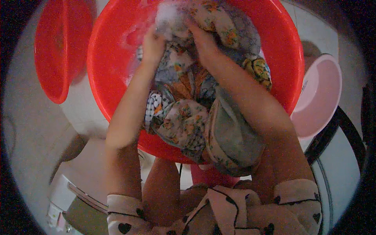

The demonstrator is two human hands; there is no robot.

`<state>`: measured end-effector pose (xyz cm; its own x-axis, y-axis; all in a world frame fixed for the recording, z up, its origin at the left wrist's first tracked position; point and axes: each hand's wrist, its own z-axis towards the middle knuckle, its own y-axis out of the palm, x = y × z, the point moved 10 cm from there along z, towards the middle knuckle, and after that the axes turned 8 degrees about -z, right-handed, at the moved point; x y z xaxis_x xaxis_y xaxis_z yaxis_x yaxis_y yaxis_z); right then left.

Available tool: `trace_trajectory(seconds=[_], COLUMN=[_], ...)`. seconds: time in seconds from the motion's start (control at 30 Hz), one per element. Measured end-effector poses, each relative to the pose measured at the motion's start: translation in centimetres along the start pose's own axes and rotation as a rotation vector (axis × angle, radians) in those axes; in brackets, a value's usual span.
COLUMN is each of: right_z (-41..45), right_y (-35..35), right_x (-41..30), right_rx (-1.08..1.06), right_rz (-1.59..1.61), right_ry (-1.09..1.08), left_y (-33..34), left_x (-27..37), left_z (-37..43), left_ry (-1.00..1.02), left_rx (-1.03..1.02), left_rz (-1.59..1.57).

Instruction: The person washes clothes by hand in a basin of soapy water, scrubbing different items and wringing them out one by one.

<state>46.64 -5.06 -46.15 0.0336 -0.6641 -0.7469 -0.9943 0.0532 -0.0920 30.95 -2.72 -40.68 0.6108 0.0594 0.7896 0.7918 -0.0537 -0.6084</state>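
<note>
Wet floral fabric (186, 117) is heaped in a large red plastic basin (101, 58) before me. At the far side, a bunched, sudsy piece of cloth (171, 19) sits between my two hands. My left hand (155, 44) grips its left side, while my right hand (201, 36) holds it from the right. Blur and the folds hide most of the fingers. Under my right forearm, a grey-green cloth piece with floral trim (235, 135) hangs over the basin's near rim. A black-and-white checked bit of fabric (154, 107) shows near my left forearm.
A second red basin (51, 53) stands tilted on its side at the left. To the right is a pink tub (320, 97), also tipped. Pale floor tiles (83, 102) surround the basins. A pale appliance-like object (79, 188) lies at the lower left.
</note>
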Motion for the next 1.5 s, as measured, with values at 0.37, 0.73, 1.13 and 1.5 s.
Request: trace_trajectory(seconds=[0.37, 0.73, 1.13, 1.5], right_z=[-6.7, -6.3, 2.2, 0.1], right_y=[5.5, 6.1, 0.0, 1.8], right_x=[-2.5, -0.5, 0.4, -1.6], right_rx=[-0.375, -0.543, -0.269, -0.181], right_rz=[0.649, 0.728, -0.525, -0.476], right_ry=[0.301, 0.396, -0.243, -0.207], left_y=[-3.4, -1.5, 0.0, -1.9], left_x=[6.7, 9.8, 0.2, -1.5], left_z=[-0.2, -3.5, 0.4, 0.9], left_ry=[0.026, 0.298, 0.153, -0.053], left_rx=[0.085, 0.010, -0.191, 0.063], left_rz=[0.100, 0.212, 0.468, 0.036])
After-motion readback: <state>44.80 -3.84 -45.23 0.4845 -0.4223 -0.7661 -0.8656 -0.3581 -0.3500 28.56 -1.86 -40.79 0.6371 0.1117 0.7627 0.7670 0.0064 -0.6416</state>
